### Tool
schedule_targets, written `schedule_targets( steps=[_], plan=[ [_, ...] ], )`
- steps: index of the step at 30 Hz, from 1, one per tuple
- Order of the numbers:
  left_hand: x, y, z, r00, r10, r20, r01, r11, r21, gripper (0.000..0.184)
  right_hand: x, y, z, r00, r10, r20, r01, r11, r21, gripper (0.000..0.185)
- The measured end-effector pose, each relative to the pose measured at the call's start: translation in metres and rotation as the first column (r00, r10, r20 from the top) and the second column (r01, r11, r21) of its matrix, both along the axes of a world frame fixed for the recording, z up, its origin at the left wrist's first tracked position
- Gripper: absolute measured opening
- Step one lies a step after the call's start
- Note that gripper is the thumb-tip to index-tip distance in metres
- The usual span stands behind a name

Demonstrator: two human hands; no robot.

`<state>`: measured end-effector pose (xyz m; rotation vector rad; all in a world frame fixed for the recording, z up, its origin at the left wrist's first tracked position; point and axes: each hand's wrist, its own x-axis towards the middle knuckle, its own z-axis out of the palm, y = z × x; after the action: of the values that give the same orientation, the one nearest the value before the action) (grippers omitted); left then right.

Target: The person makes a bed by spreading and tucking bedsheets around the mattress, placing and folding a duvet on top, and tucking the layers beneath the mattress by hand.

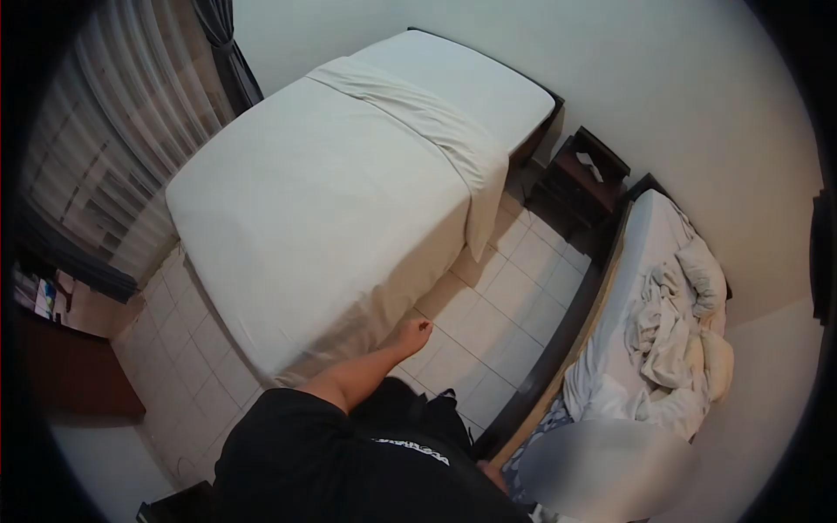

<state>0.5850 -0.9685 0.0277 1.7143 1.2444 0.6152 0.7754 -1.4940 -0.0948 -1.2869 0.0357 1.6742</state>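
Observation:
My left hand (416, 337) hangs over the tiled floor beside the large bed (305, 209), with its fingers curled in and nothing visible in them. Close to it is the draped side of the white sheet (375, 305). A folded-back band of cloth (436, 131) crosses that bed near its head end. Of my right hand (493, 476), only a small part shows at the edge of my black shirt, near the narrow bed's side rail (514, 440). Its fingers are hidden.
The narrow bed at right carries a crumpled sheet (663, 336) and pillows (700, 275). A dark nightstand (582, 179) stands between the beds. Tiled floor (488, 314) runs between them. Sheer curtains (131, 131) hang at left, above a dark brown piece of furniture (78, 370).

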Motion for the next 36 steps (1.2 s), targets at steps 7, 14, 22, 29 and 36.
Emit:
schedule_targets(
  steps=[7,14,22,29,36],
  plan=[
    [0.113,0.043,-0.027,0.94,0.303,0.154,-0.278,0.946,-0.164,0.022,0.229,0.273,0.037,0.608,0.283,0.742,-0.195,0.959,-0.206,0.02],
    [0.19,0.132,-0.071,0.739,0.584,0.337,-0.505,0.81,-0.299,0.028,0.285,0.525,0.085,0.6,0.397,0.695,-0.514,0.857,-0.045,0.021],
    [0.275,0.286,-0.08,0.747,0.661,0.069,-0.621,0.731,-0.283,0.047,0.354,0.725,0.062,0.366,0.783,0.503,-0.761,0.563,-0.321,0.023],
    [0.321,0.379,-0.088,0.647,0.762,0.04,-0.72,0.627,-0.295,0.065,0.441,0.948,0.031,0.365,0.508,0.78,-0.681,0.717,-0.149,0.024],
    [0.351,0.417,-0.082,0.368,0.924,-0.101,-0.904,0.33,-0.271,0.056,0.441,1.087,-0.023,0.568,0.135,0.812,-0.517,0.826,0.224,0.026]
  ],
)
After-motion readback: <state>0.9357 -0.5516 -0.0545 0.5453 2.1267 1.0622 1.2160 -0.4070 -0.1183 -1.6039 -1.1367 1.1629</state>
